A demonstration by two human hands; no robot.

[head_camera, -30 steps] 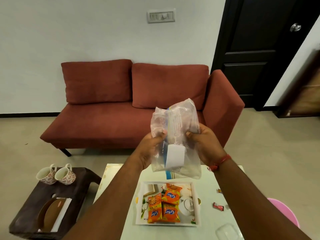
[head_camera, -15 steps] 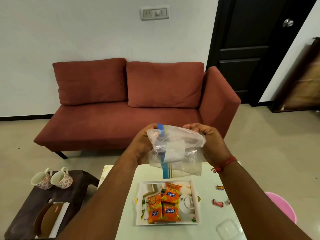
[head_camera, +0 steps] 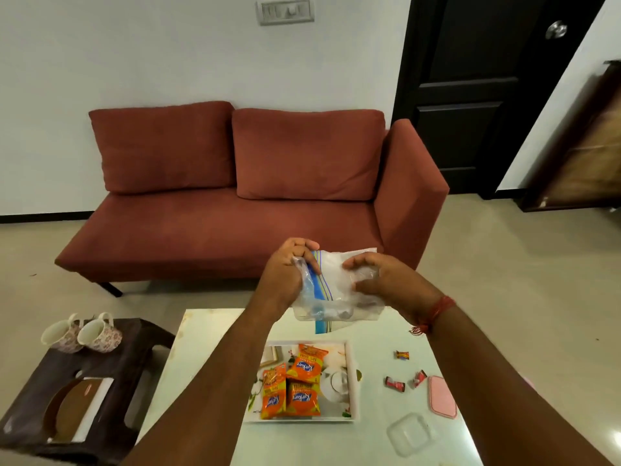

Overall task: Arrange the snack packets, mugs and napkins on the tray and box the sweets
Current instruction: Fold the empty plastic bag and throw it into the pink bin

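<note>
Both hands hold a clear plastic bag (head_camera: 336, 294) with a blue stripe above the far end of the white table (head_camera: 208, 358). My left hand (head_camera: 289, 270) pinches its left side; my right hand (head_camera: 379, 277) grips its right side. Below, a white tray (head_camera: 351, 381) holds three orange snack packets (head_camera: 292, 385). Three wrapped sweets (head_camera: 401, 375) lie on the table right of the tray. A clear box (head_camera: 408, 432) and its pink lid (head_camera: 442, 396) sit near the sweets. Two floral mugs (head_camera: 84, 332) and a stack of napkins (head_camera: 80, 408) rest on the dark side table (head_camera: 134, 364) at left.
A red sofa (head_camera: 235, 203) stands beyond the table against the wall. A black door (head_camera: 470, 89) is at the back right. Bare floor surrounds both tables.
The bag was held upright a second ago; my hands have lowered it and are folding or crumpling it flatter. The head view tilted down, showing more of the table.
</note>
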